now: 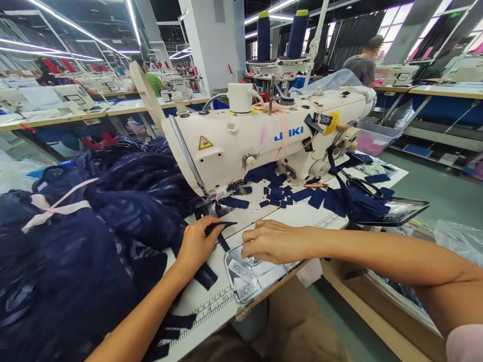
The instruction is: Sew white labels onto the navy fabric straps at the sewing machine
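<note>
My left hand (pixel 199 242) is closed on a narrow navy fabric strip (pixel 227 224), pinched between thumb and fingers just in front of the sewing machine's needle area. My right hand (pixel 272 241) reaches over a small metal tray (pixel 241 300) of woven labels (pixel 247 288) printed "valege". Its fingers are curled downward and pressed together; whatever they grip is hidden beneath them. Beyond both hands stands the white sewing machine (pixel 226 146), its presser foot (pixel 219 208) close to my left fingertips.
A large heap of navy garments (pixel 75 251) covers the left side. Small navy fabric pieces (pixel 277 195) lie scattered under the machine arm. Scissors (pixel 364 186) and a dark tray (pixel 400 211) sit at right. Two thread cones (pixel 263 37) rise behind. A co-worker (pixel 360 63) is farther back.
</note>
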The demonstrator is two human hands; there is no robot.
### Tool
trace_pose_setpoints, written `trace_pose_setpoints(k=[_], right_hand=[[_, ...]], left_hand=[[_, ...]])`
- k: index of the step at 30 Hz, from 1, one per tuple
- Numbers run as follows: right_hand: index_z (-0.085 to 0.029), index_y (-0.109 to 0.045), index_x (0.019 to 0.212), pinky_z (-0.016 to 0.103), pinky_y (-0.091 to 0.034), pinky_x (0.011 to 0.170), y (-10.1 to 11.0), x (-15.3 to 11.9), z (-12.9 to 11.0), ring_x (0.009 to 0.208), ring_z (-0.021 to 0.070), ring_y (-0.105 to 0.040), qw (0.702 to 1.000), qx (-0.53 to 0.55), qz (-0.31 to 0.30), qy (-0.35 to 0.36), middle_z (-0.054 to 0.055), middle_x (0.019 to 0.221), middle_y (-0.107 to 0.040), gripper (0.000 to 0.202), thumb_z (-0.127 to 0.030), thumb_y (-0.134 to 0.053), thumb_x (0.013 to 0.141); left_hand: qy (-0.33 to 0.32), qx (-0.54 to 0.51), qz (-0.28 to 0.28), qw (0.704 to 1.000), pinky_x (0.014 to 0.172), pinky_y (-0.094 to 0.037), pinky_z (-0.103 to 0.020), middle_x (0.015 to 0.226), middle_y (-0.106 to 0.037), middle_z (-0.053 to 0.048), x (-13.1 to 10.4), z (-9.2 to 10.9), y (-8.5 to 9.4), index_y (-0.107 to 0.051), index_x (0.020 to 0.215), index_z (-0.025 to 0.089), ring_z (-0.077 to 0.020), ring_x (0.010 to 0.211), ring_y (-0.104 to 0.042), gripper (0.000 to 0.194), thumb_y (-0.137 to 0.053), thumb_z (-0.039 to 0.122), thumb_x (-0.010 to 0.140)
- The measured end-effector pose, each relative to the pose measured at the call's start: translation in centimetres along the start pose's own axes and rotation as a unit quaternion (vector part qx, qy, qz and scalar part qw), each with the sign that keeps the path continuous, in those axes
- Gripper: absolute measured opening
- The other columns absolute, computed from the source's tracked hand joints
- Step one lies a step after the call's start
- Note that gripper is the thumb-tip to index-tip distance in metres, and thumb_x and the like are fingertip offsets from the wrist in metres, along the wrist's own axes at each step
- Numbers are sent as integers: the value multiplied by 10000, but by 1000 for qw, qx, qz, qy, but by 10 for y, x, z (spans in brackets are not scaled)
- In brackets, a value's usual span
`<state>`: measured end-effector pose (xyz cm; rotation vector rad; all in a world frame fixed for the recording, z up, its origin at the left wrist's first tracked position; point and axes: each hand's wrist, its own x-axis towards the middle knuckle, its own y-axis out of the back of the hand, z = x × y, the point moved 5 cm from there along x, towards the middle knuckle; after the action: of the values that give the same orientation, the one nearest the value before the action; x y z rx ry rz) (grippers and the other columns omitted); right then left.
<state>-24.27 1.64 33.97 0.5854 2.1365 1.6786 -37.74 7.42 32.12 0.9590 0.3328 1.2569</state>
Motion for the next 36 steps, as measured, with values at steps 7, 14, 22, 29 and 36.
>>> trace_pose_setpoints(k=[7, 14, 22, 29, 36], right_hand=[[-165, -585, 815, 217, -312, 559, -9, 3, 4, 644, 102, -453, 997, 46, -48, 24, 20, 857, -522, 95, -97, -540, 765], [-142, -527, 703, 204, -329, 560, 33, -15, 44, 574, 86, -432, 960, 180, 162, -143, -28, 626, -483, 105, -44, -491, 714], [-138, -501, 622, 205, -293, 497, 15, 0, 52, 497, 67, -366, 850, 431, 220, -208, -61, 519, -417, 114, -210, -572, 675], [-149, -615, 634, 269, -366, 746, -1, 32, 31, 898, 158, -479, 786, 519, 295, -163, 48, 990, -516, 162, -291, -675, 585], [-155, -530, 598, 267, -391, 674, 1, 60, 32, 630, 115, -486, 742, 537, 357, -182, -25, 614, -513, 117, -254, -585, 627]], left_hand=[[71, -89, 14, 993, 544, -375, -224, 547, -528, 31, -3, -22, 3, -565, 613, 180, -121, 522, -490, 238, -526, 409, 666], [96, -199, 13, 975, 485, -393, -218, 562, -513, 12, -2, -26, 5, -606, 642, 160, -119, 518, -463, 259, -532, 408, 637], [120, -255, 13, 959, 409, -360, -198, 532, -468, 20, -5, -26, 2, -600, 595, 158, -96, 468, -409, 255, -579, 412, 592], [137, -352, 22, 926, 474, -364, -184, 525, -497, 24, -9, -22, 12, -597, 548, 133, -73, 497, -417, 226, -638, 355, 556], [170, -428, -21, 887, 456, -375, -190, 514, -502, 33, -16, -12, 18, -619, 598, 130, -75, 475, -436, 295, -701, 404, 526]])
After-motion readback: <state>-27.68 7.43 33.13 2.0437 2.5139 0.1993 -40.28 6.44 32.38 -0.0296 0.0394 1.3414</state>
